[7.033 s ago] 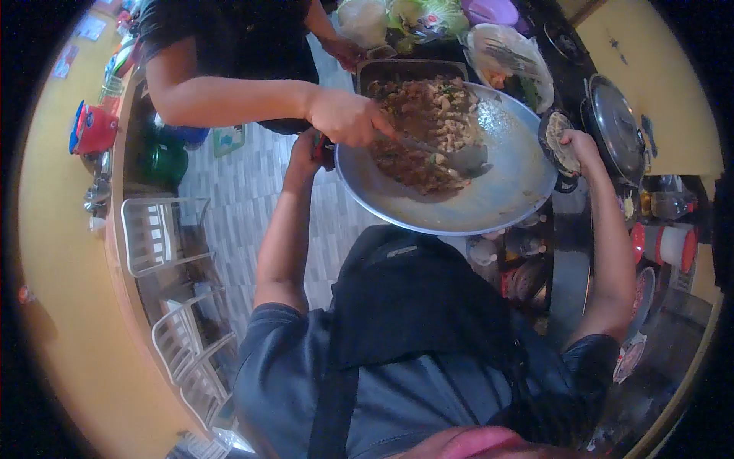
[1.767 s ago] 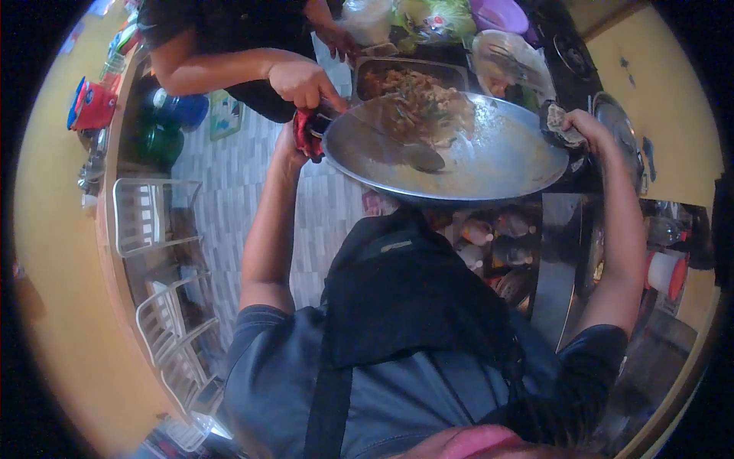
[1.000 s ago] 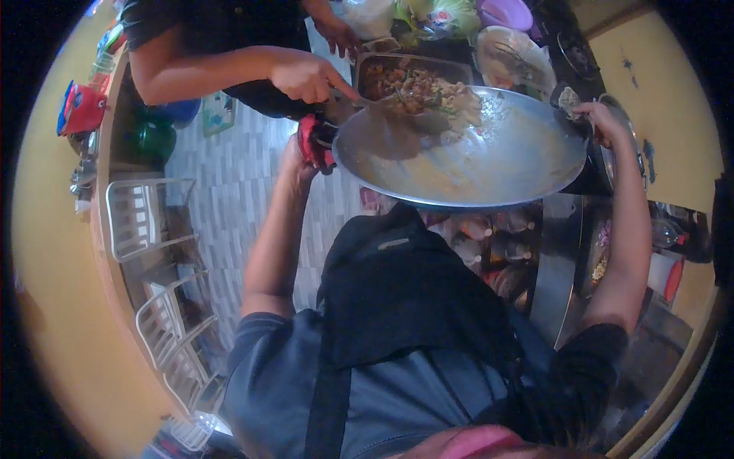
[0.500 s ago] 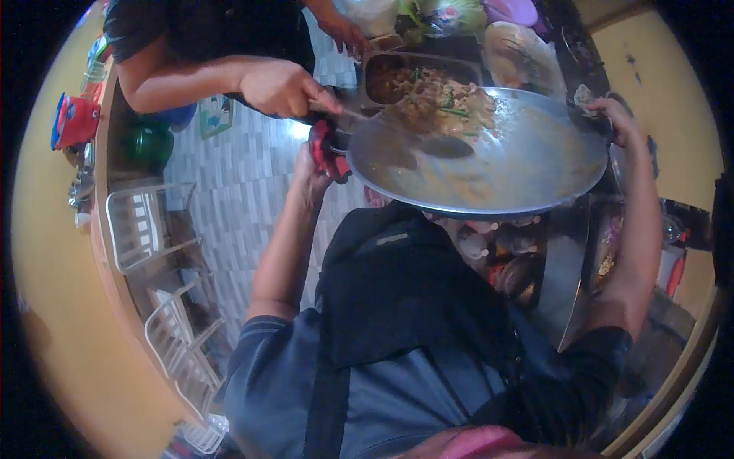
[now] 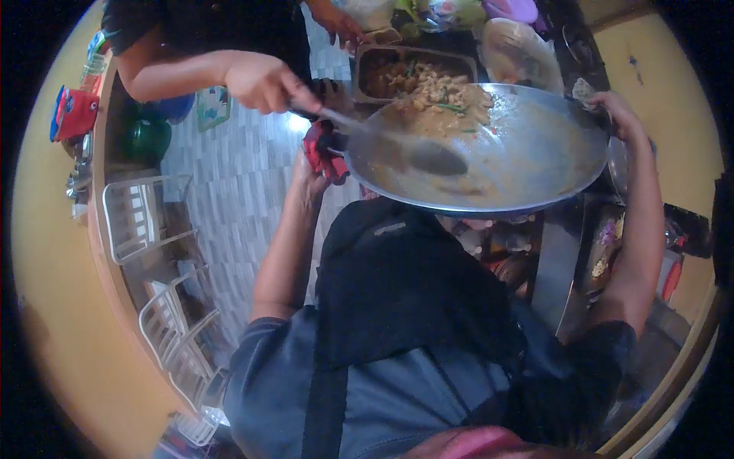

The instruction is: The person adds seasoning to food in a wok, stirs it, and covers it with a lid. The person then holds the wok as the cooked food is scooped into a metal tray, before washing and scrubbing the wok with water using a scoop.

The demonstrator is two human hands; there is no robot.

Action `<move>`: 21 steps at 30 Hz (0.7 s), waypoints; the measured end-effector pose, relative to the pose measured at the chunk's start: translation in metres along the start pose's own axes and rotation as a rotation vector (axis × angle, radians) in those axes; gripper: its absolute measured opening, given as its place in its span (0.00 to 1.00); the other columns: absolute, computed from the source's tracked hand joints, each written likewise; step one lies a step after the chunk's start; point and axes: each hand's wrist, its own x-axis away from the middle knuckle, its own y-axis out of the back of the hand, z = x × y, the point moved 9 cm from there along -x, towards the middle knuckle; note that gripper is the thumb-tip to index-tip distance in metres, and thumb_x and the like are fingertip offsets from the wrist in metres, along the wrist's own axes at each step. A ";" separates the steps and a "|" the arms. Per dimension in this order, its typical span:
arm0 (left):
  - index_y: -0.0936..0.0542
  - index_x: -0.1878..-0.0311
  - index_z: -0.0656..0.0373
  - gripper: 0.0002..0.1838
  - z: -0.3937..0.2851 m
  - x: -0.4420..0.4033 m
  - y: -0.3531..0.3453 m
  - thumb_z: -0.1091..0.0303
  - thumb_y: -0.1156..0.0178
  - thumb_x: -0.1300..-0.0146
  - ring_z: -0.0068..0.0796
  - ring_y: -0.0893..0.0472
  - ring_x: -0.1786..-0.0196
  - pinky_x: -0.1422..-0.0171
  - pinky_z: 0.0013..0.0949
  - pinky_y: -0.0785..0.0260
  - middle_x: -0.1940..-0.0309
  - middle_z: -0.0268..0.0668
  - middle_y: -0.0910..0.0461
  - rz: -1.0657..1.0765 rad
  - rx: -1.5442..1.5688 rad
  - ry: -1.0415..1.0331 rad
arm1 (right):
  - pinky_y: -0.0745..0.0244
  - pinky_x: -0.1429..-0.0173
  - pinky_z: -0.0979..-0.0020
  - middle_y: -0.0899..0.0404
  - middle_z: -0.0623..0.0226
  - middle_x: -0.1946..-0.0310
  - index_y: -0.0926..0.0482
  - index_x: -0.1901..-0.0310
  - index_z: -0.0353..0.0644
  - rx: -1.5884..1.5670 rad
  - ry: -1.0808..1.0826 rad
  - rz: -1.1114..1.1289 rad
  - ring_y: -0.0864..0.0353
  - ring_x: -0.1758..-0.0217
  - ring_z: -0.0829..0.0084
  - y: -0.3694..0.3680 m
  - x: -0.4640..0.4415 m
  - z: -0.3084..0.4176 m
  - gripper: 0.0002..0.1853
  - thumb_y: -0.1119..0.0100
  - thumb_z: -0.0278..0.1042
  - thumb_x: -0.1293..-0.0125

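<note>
A wide metal wok (image 5: pixel 527 164) is tilted toward a metal tray (image 5: pixel 365 58) behind it. My left hand (image 5: pixel 312 170) grips its left handle through a red cloth (image 5: pixel 327 153). At the right handle my right hand (image 5: pixel 621 115) is closed, with a pale cloth (image 5: pixel 583 90) pressed there. Chunky cooked food (image 5: pixel 451 103) in sauce lies at the wok's far edge, and more fills part of the tray. A co-worker's hand (image 5: pixel 267 84) holds a ladle (image 5: pixel 437 158), blurred at the shaft, with its head inside the wok.
Behind the wok are a clear-covered container (image 5: pixel 521 57), bagged greens (image 5: pixel 451 14) and a purple bowl (image 5: pixel 512 9). The co-worker's other hand (image 5: pixel 340 27) is beside the tray. White chairs (image 5: pixel 145 222) line the left. Shelved bottles show below the wok.
Since the earliest frame the wok has tilted toward the tray and moved right; its food has shrunk to the far edge. The ladle has shifted within the wok.
</note>
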 end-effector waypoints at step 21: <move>0.27 0.55 0.57 0.16 0.017 0.005 -0.011 0.56 0.48 0.37 0.40 0.22 0.60 0.57 0.48 0.27 0.60 0.39 0.23 -0.089 0.023 -0.013 | 0.38 0.87 0.73 0.24 0.70 0.83 0.22 0.74 0.43 0.160 -0.112 -0.050 0.28 0.87 0.76 0.011 -0.022 0.000 0.11 0.48 0.41 0.48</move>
